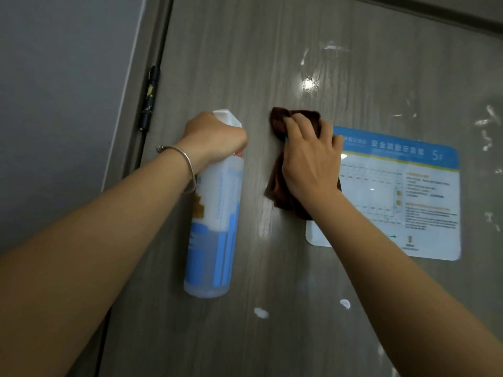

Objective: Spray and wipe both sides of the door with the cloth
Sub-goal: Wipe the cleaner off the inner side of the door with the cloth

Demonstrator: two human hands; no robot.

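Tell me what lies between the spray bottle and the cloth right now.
Only bare door shows between the spray bottle and the cloth, in the head view.

Her right hand (310, 161) presses a brown cloth (283, 191) flat against the door (272, 50); her left hand (215, 137) grips a spray bottle (215, 227).

The grey wood-grain door (245, 63) stood shut, streaked with wet shine and white foam blobs. A dark brown cloth (280, 183) lay bunched flat against it, mid-panel. Just left hung the white spray bottle (215, 227), upright, blue-labelled, partly full of clear liquid.
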